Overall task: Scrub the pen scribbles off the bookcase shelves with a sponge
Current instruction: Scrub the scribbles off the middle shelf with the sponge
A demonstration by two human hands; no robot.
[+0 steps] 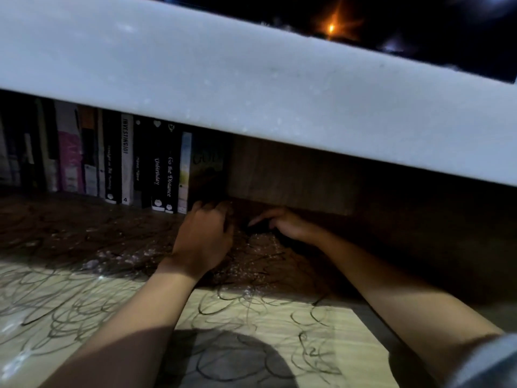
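Two hands worked a scribbled shelf (pixel 84 298): right hand (pixel 282 224) clutched a dark sponge (pixel 258 228); left hand (pixel 202 239), fingers curled, grasp unclear, beside it.

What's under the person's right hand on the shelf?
Something dark sits under the right hand, maybe the sponge, but it's too shadowy to tell. Around it the shelf shows pen scribbles and white flecks. The spot beneath is covered.

Wood-grain shelf (pixel 279 326) covered in pen scribbles (pixel 70 301), row of books (pixel 126 163) upright at back, wet flecks (pixel 251 264)
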